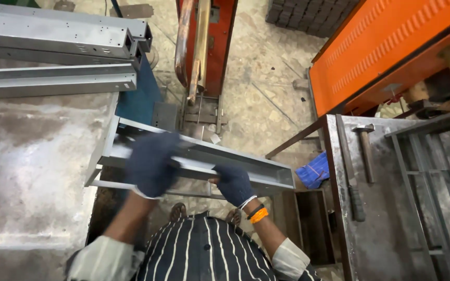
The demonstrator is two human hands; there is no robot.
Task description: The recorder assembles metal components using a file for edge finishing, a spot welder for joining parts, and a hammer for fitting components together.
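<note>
Gloves on a steel channel, mid-lift between two benches

Stack of grey steel channel sections [58, 41] sits at the far left, long axes running left to right, on top of a scuffed sheet-metal bench [27, 171]. Just right of that bench is the piece in hand: a folded steel channel [246, 164], open side up, nothing inside it as far as I can see. Its long axis runs from upper left down to lower right, across the front of the body, held in the air in the gap between the two benches.

Left hand [151, 164] in a dark blue knit glove is wrapped over the near wall toward the left end, fingers closed on the steel, a bit motion-blurred. Right hand [234, 183], same kind of glove, orange wristband below it, is clamped on the near edge around the middle. So most of the free length sticks out to the right of both grips, and the right hand is the nearer one to that far end.

Behind it stands a red spot-welder with copper arms [196, 47]. Down by the right end there's a blue rag [314, 170] and a dark open box [313, 224], contents not visible. Further right, a hammer [364, 151] lies on the steel table [381, 234], next to a welded frame [433, 171], with an orange machine housing [386, 47] above
</note>
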